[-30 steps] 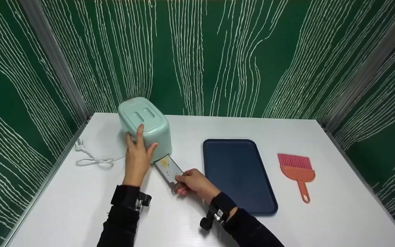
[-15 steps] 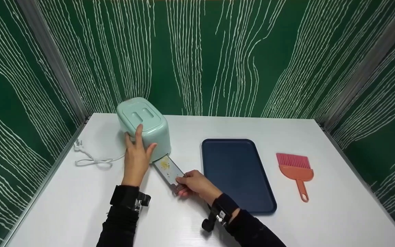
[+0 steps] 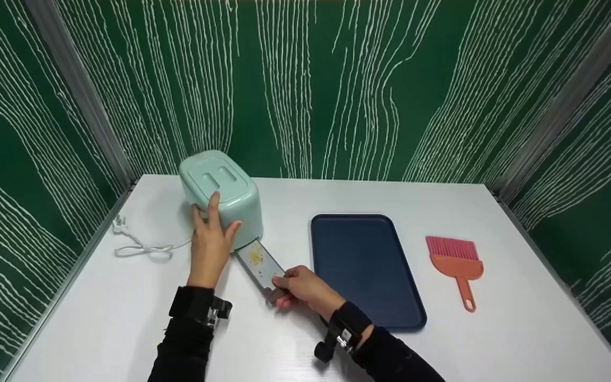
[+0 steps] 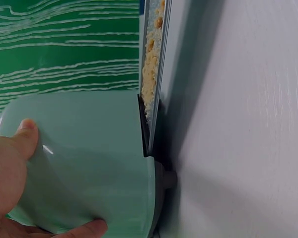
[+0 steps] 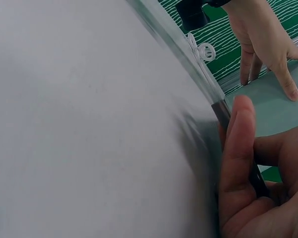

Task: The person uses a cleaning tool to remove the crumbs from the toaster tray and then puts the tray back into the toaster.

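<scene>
A mint-green toaster [image 3: 242,212] stands at the back left of the white table. My left hand [image 3: 210,249] rests on it with spread, fairly straight fingers, the thumb lying on the near end face. From a slot low in that end, a grey metal crumb tray [image 3: 264,269] sticks out, its inner end hidden inside the toaster. Yellowish crumbs [image 4: 150,69] lie on the tray. Its outer end is pinched by my right hand [image 3: 308,286], thumb on top and fingers beneath.
A dark blue rectangular tray [image 3: 364,265] lies right of my right hand. Farther right is an orange dustpan [image 3: 456,267] with a pink-bristled brush [image 3: 451,247]. A white cord with a plug [image 3: 143,248] lies left of the toaster. Green walls surround the table.
My right hand has moved slightly down and toward me, drawing the crumb tray a little farther out. The left hand keeps its place on the toaster.
</scene>
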`<state>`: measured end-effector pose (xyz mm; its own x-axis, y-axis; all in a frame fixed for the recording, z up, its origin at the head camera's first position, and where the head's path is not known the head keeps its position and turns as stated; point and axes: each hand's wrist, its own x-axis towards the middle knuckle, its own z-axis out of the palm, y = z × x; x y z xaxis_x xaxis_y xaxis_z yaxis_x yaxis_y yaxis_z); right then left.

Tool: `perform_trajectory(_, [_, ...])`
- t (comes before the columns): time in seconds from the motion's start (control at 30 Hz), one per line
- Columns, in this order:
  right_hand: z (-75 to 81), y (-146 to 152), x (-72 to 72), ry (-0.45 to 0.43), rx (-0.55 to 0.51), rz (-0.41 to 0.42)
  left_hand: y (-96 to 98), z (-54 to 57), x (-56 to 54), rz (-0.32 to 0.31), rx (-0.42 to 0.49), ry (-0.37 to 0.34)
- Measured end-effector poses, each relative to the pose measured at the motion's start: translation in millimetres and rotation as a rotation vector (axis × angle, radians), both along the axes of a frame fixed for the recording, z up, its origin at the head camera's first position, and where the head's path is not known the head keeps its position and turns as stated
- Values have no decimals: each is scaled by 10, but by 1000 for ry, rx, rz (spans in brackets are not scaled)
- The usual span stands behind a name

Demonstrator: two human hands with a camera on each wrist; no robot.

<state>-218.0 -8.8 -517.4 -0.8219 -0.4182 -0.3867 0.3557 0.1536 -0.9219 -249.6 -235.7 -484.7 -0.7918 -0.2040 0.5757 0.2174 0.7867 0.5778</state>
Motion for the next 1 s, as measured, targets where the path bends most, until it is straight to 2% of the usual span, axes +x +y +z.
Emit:
perform_trajectory(0.57, [60, 72, 111, 20, 14, 24, 7, -8, -2, -11, -1, 24])
perform_trajectory(1.0, [106, 210, 144, 22, 0, 23, -1, -1, 4, -3, -1, 5])
